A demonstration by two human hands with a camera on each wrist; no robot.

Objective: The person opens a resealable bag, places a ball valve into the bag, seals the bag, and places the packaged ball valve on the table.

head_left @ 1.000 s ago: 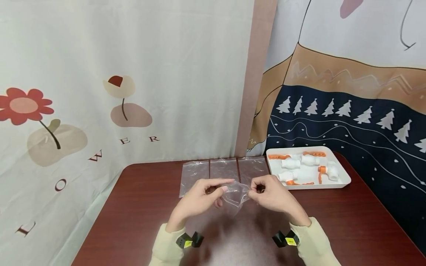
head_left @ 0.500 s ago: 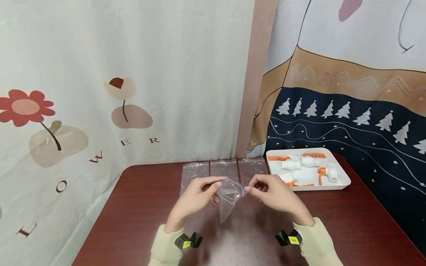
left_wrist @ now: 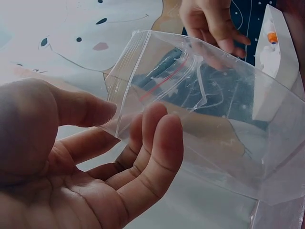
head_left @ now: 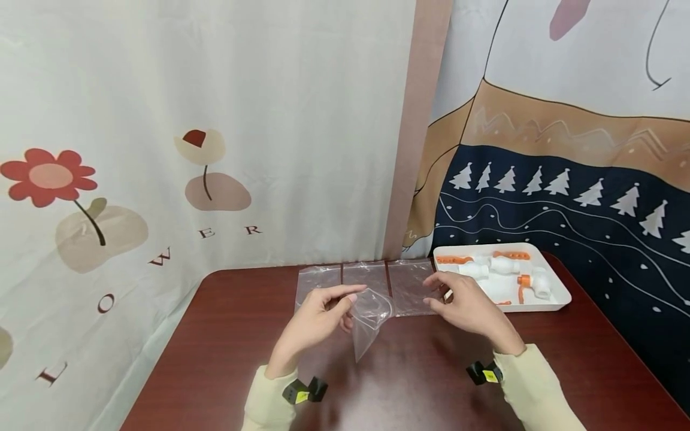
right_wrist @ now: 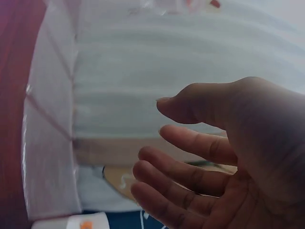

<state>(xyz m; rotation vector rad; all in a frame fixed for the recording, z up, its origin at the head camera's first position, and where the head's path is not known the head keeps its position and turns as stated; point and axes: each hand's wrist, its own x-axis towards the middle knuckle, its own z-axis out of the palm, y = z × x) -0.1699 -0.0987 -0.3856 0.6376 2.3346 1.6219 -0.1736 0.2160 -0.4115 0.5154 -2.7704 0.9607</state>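
My left hand (head_left: 322, 317) pinches a clear zip-lock bag (head_left: 372, 314) by one corner near its seal, between thumb and forefinger. The bag hangs with its mouth spread apart, as the left wrist view shows, and its lower corner points down over the table. To the right, my right hand (head_left: 466, 302) is off the bag, fingers loosely bent and nothing between them. It is beside the white tray (head_left: 560, 299), hiding part of the tray's near left side. In the tray lie white plastic pipe fittings (head_left: 539, 283) and orange strips (head_left: 511, 255) with holes.
Several flat clear bags (head_left: 412, 287) lie in a row along the back of the dark red table (head_left: 226, 359), left of the tray. A printed curtain (head_left: 302, 149) hangs right behind the table's back edge.
My right hand has let go of the bag's edge and moved right, toward the tray. The left hand has shifted slightly left with the bag, whose mouth now gapes wider.
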